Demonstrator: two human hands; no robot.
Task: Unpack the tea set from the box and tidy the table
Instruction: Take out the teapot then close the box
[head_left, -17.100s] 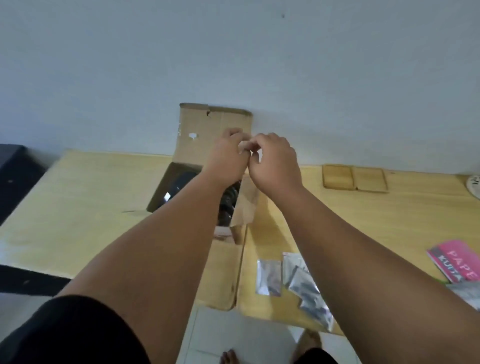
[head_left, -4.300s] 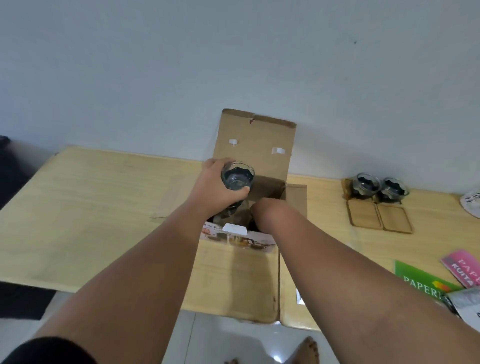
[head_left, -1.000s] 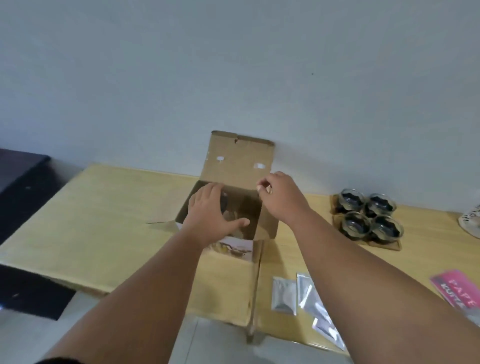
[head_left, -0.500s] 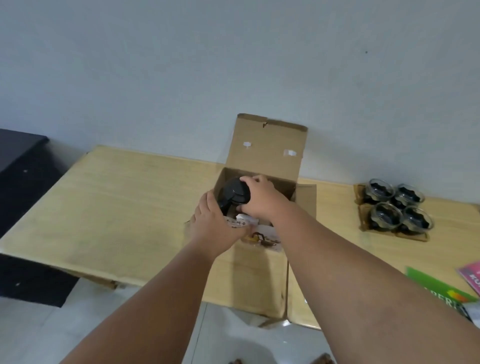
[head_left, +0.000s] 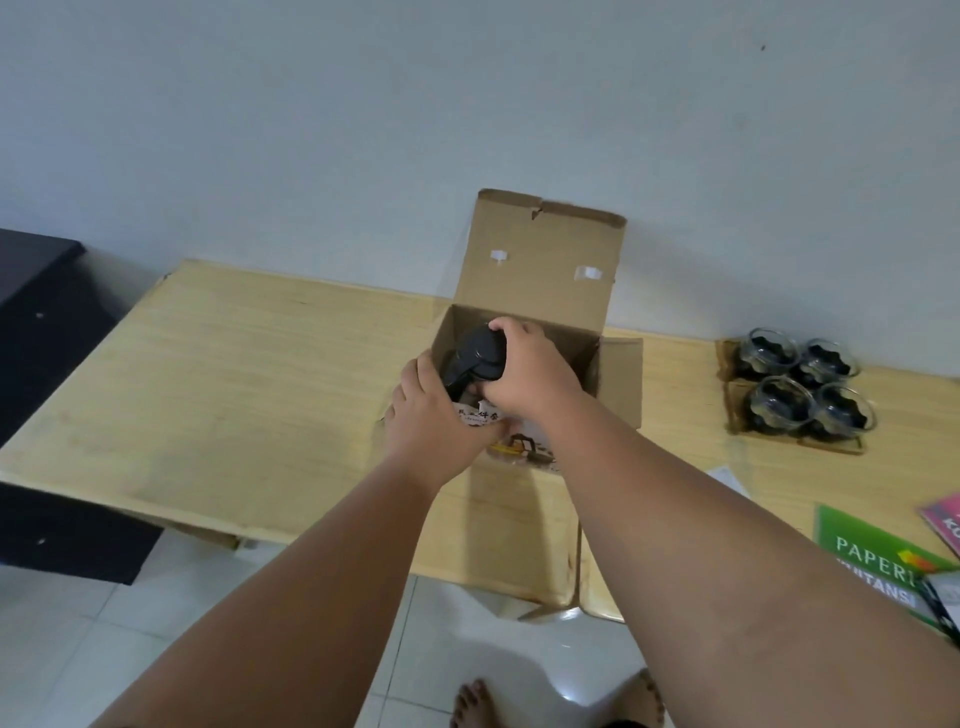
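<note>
An open cardboard box (head_left: 540, 270) stands on the wooden table (head_left: 234, 395) against the wall, its lid flap upright. My right hand (head_left: 524, 371) grips the black lid of a teapot (head_left: 475, 356) that sticks out of the box's mouth. My left hand (head_left: 431, 421) holds the box's near front edge, over its printed label. The teapot's body is hidden inside the box and behind my hands. Several glass cups (head_left: 802, 384) with dark inserts sit on wooden coasters at the table's right.
A green booklet (head_left: 878, 561), a pink one (head_left: 945, 519) and a small white slip (head_left: 727, 475) lie near the table's right front edge. A dark cabinet (head_left: 47, 312) stands to the left. White floor tiles and my bare feet show below.
Over the last second my right hand went from the box's right flap to the teapot's lid, and my left hand came to the box's front edge. The camera view shifted slightly.
</note>
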